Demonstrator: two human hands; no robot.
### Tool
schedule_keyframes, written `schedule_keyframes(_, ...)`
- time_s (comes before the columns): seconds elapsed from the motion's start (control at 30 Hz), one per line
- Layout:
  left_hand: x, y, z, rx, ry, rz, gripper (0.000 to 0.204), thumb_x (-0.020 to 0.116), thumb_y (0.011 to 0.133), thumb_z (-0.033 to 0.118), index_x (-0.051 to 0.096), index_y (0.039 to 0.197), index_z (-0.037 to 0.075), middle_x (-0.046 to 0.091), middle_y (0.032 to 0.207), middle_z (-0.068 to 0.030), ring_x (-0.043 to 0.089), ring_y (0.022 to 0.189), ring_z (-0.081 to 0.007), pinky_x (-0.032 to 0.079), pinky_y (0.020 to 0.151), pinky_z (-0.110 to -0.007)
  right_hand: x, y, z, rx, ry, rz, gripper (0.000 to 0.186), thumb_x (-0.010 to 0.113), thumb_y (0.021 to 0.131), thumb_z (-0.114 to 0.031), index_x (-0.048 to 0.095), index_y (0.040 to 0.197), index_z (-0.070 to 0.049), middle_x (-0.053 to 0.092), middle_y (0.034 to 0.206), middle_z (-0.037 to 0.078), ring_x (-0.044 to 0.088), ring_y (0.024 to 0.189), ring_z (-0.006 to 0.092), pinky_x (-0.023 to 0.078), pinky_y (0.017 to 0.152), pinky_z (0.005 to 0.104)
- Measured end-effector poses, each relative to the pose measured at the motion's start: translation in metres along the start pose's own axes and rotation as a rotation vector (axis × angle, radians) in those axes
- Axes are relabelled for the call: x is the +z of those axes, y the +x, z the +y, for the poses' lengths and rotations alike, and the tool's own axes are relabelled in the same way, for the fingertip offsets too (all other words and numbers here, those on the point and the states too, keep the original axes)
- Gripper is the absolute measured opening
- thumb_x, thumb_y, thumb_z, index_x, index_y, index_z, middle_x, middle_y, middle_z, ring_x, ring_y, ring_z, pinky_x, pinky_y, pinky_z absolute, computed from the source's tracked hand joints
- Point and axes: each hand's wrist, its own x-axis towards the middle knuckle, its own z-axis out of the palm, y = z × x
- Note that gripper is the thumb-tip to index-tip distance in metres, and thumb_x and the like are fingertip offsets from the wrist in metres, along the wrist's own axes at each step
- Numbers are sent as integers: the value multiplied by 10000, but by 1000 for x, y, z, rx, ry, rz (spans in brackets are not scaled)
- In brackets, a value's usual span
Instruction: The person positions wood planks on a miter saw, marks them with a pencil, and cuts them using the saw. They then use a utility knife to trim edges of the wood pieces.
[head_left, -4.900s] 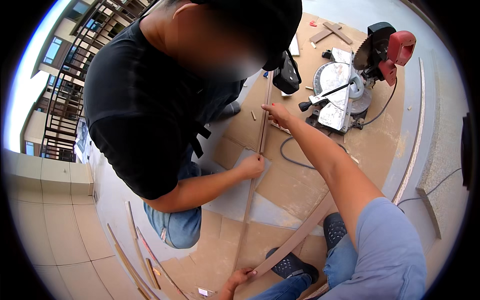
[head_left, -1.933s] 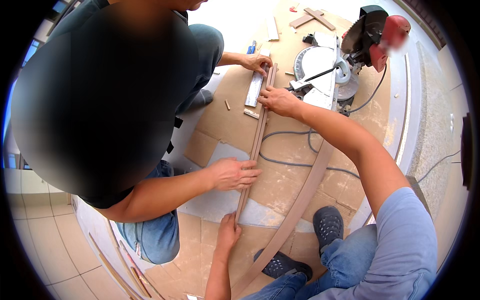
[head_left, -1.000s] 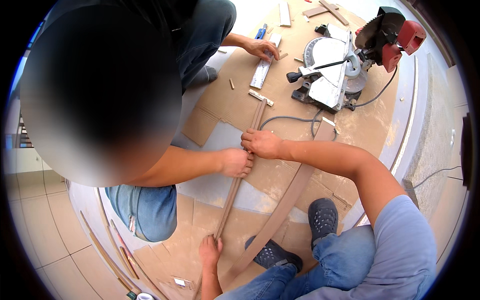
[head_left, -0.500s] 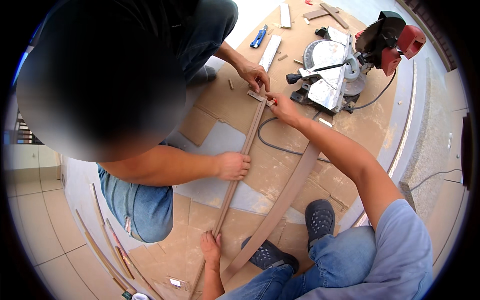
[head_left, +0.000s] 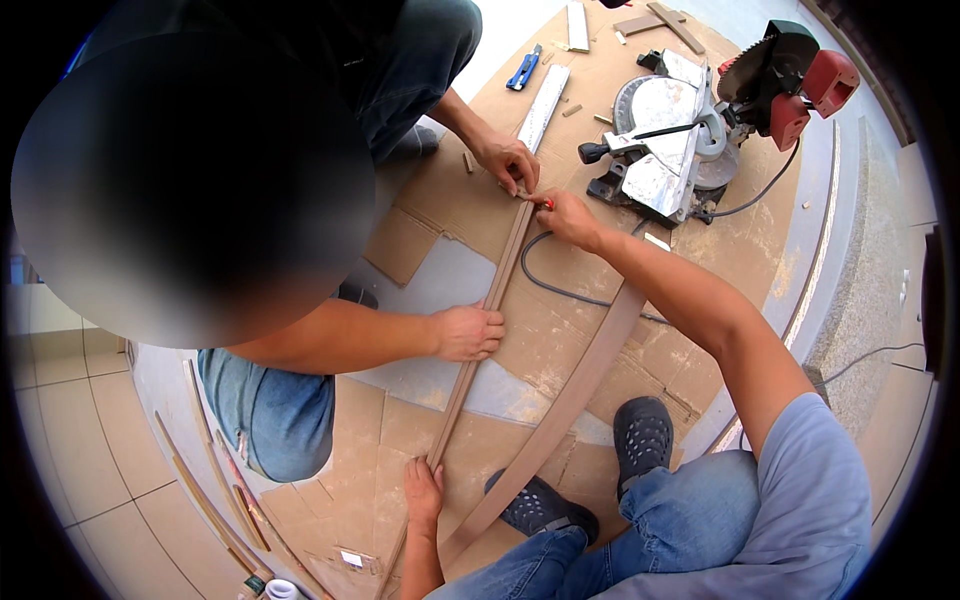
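Note:
My left hand grips a long, narrow brown wooden strip low in the view. At the strip's far end my right hand is closed round a small red object, too small to identify. A co-worker's hand pinches at that end beside my fingers; the small piece there is unclear. The co-worker's other hand presses on the strip's middle. A wider brown plank lies diagonally to the right, under my right forearm.
A mitre saw stands upper right with a looping cord. A blue utility knife, white strip and offcuts lie on cardboard. The co-worker crouches at left, near several long strips. My shoes are below.
Since a second ago, my right hand has moved from the strip's middle to its far end. The co-worker's upper hand has come down from the white strip to that end.

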Motion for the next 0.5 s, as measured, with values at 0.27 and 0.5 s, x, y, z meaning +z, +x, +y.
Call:
schedule_keyframes(0.27, -1, 2, 4, 36, 62, -2, 390, 705, 920, 169, 561, 1206, -54, 583, 1098, -244, 561, 1028, -430, 491, 904, -489, 10, 10, 11, 220, 326, 9, 337, 685, 898, -194, 753, 1182, -24, 740, 902, 157, 704, 800, 247, 546, 754, 364)
schedule_keyframes(0.5, -2, 3, 6, 36, 124, 11, 332, 710, 919, 201, 589, 1129, -27, 587, 1028, -207, 574, 965, -396, 510, 832, -466, 24, 13, -1, 287, 300, 185, 272, 758, 886, -253, 793, 1019, -19, 714, 749, 88, 658, 668, 170, 514, 657, 346)
